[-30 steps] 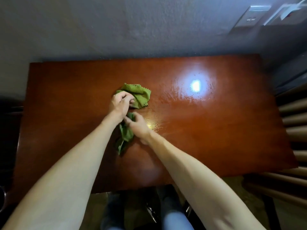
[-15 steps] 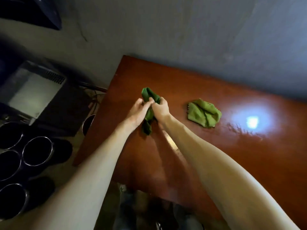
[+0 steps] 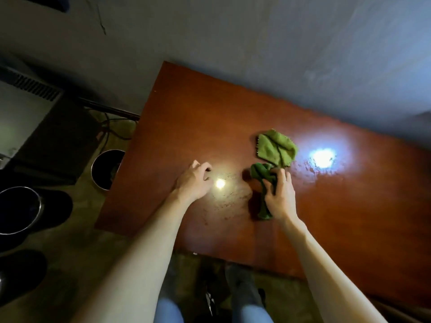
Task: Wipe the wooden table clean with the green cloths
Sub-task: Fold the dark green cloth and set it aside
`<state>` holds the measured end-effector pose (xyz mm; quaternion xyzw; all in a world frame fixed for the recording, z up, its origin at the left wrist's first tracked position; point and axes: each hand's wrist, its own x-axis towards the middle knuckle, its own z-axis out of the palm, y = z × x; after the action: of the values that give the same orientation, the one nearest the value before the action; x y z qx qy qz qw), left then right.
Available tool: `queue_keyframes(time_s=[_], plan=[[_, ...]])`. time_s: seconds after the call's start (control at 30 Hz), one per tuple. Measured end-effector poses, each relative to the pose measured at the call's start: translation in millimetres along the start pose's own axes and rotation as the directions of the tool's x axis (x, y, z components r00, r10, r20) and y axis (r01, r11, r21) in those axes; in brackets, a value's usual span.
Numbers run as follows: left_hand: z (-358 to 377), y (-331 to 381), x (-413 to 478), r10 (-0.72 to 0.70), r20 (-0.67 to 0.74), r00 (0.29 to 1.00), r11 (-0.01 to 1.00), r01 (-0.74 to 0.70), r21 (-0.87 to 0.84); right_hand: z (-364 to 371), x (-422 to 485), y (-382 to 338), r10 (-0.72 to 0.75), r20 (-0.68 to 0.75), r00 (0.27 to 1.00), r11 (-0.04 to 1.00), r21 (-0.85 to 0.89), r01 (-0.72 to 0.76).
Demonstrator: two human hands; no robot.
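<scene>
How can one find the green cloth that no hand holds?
On the wooden table, beside the bright white glare, the loose cloth lies beyond the right hand. It is lighter green with zigzag edges; the darker cloth is twisted in that hand.

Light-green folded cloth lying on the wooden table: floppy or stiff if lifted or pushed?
Likely floppy: the light-green folded cloth lies creased, doubled over itself. Pushed, it would probably bunch rather than slide whole. Probably light: it looks thin, with zigzag-cut edges.
</scene>
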<state>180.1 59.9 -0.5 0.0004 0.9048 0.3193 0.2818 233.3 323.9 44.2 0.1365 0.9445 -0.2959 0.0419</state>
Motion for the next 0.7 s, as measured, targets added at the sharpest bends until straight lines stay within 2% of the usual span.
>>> queue_keyframes(time_s=[0.17, 0.3, 0.4, 0.53, 0.6, 0.63, 0.67, 0.7], plan=[[1.4, -0.1, 7.6, 0.006, -0.031, 1.000, 1.000, -0.006, 0.016, 18.1, -21.9, 26.6, -0.072, 0.198, 0.978, 0.970, -0.213, 0.115], [8.5, -2.7, 6.1, 0.002, -0.048, 0.999, 0.998, 0.001, 0.065, 39.0, -35.0, 27.7, -0.050, 0.156, 0.987, 0.955, -0.283, 0.093], [15.2, -1.1, 6.1, 0.006, -0.074, 0.997, 0.995, 0.001, 0.099, 45.5, -35.8, 20.1, 0.026, 0.165, 0.986, 0.935, -0.353, 0.034], [14.7, -2.6, 6.8, -0.008, -0.064, 0.998, 0.994, 0.014, 0.106, 63.4, -31.1, -9.5, 0.154, 0.089, 0.984, 0.950, -0.286, -0.123], [9.0, -2.1, 11.4, -0.074, -0.036, 0.997, 0.997, 0.073, -0.009, 74.7, -24.1, -28.2, 0.147, 0.100, 0.984, 0.954, -0.277, -0.115], [4.3, 1.2, 14.5, -0.130, -0.026, 0.991, 0.981, 0.125, -0.149, 80.0, -19.2, -38.3, 0.131, 0.111, 0.985, 0.954, -0.284, -0.095], [-0.9, 4.6, 19.2, -0.200, -0.033, 0.979, 0.921, 0.177, -0.347, 85.7, -13.6, -48.9, 0.104, 0.121, 0.987, 0.955, -0.289, -0.065], [-5.7, 7.8, 24.3, -0.274, -0.040, 0.961, 0.813, 0.209, -0.543, 92.0, -8.4, -59.8, 0.066, 0.136, 0.989, 0.957, -0.288, -0.024]])
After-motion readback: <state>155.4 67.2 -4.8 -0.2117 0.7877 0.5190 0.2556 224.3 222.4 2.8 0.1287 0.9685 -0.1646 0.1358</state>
